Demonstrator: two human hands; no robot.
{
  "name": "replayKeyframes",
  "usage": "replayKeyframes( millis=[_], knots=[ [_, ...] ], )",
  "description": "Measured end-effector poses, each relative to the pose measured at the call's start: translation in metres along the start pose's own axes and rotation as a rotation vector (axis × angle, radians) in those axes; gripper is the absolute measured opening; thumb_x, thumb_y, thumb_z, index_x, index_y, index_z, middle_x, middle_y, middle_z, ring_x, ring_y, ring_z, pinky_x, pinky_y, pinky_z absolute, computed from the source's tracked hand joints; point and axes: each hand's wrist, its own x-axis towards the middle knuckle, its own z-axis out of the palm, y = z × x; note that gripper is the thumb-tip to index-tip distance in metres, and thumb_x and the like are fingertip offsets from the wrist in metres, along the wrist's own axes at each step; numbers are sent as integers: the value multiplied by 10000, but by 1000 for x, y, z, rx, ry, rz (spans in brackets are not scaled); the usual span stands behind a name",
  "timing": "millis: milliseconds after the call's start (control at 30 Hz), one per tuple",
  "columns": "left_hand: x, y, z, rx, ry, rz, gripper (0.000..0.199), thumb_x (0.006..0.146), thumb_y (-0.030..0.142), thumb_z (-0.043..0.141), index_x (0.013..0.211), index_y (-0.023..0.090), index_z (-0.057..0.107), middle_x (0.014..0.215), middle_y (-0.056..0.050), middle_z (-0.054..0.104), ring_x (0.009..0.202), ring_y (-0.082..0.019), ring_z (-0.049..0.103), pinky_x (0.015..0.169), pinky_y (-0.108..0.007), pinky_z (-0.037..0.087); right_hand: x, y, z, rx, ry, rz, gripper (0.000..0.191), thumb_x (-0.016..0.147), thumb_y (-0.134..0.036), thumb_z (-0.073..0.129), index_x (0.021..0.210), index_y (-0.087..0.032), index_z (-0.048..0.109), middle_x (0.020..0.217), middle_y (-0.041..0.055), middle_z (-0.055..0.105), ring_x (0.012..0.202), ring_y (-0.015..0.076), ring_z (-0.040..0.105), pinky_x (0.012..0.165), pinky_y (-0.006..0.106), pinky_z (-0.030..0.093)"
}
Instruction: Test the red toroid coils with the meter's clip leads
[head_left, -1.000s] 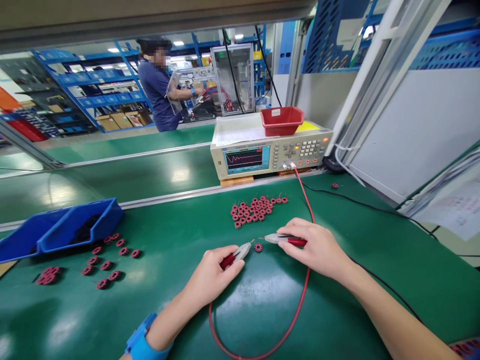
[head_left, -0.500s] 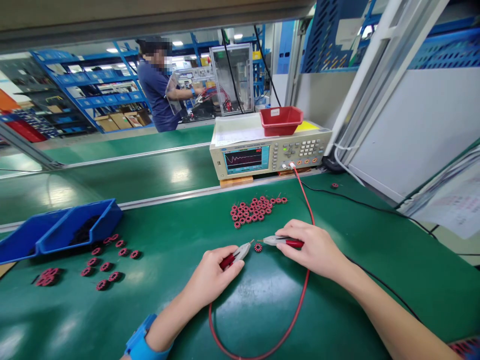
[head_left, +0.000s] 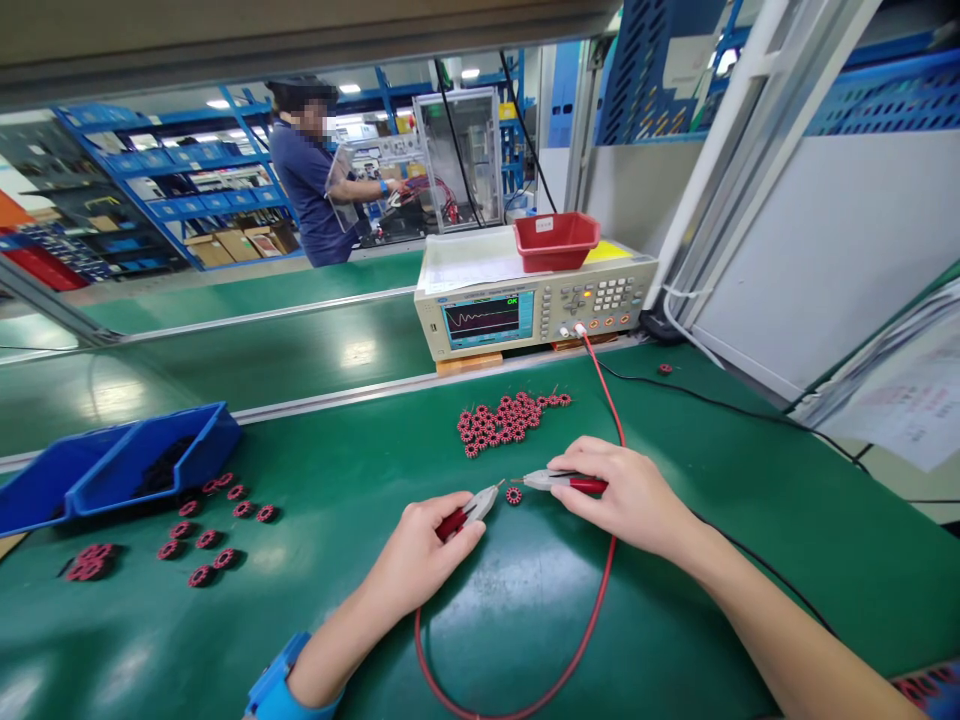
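My left hand [head_left: 431, 548] is closed around a test clip [head_left: 474, 512] with a red grip and pale jaws. In my right hand [head_left: 626, 492] is a second, similar clip [head_left: 551, 481]. Between the two clip tips lies one small red and black wound ring [head_left: 514, 495] on the green bench; its thin wires reach toward the tips. Behind it sits a cluster of similar rings [head_left: 499, 422]. The tester [head_left: 536, 305] displays a waveform and a green "OK". A red cable [head_left: 604, 590] loops below my hands.
Two blue bins [head_left: 161, 465] stand at the left, with scattered rings [head_left: 208, 539] beside them. A red tray [head_left: 556, 243] rests on the tester. A black cable [head_left: 720, 405] crosses the right side. Beyond the bench, a person [head_left: 311, 185] handles equipment.
The tester's display has gone from a red "NG" to a green "OK", and its indicator light from green to orange. Both hands keep nearly the same pose. The view has shifted slightly.
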Motion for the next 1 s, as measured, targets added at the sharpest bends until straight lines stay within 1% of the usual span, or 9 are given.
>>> replayKeyframes(
  millis=[133,333,533,700,833,1000],
  knots=[
    [0,-1,0,1,-1,-6,266,870,360,470,912,156,635,632,38,470,581,-105,368,542,-209,295,-1,-1,-3,6,-18,-13,171,798,-275,556,905,-267,689,859,-8,633,735,137,580,635,242,421],
    [0,-1,0,5,5,-4,277,869,370,473,946,156,633,644,36,484,588,-108,373,548,-210,296,-2,-1,-3,-17,-55,-9,171,797,-292,560,908,-277,689,847,-19,627,713,134,571,593,236,407],
    [0,-1,0,-4,-4,-9,270,870,367,471,924,158,634,630,43,456,582,-105,357,545,-211,290,-1,0,-2,-20,-49,0,162,799,-293,559,895,-276,689,860,-20,631,725,136,574,598,236,409],
    [0,0,0,-2,-3,-6,270,869,364,473,954,163,631,642,42,470,586,-106,366,550,-212,294,-1,1,-2,-20,-43,-1,169,802,-292,557,904,-277,690,864,-15,632,737,140,576,613,239,414],
    [0,-1,0,11,1,-4,271,869,362,469,921,161,642,622,42,459,575,-106,358,539,-209,293,-2,0,-3,-16,-44,7,172,802,-294,558,909,-277,692,858,-14,631,732,140,575,610,239,417],
    [0,0,0,17,17,6,286,867,366,464,924,155,649,633,30,498,579,-110,386,544,-206,313,-2,-3,-3,-9,-45,-10,175,803,-289,557,913,-271,692,847,-5,631,733,143,579,612,237,424]
  ],
)
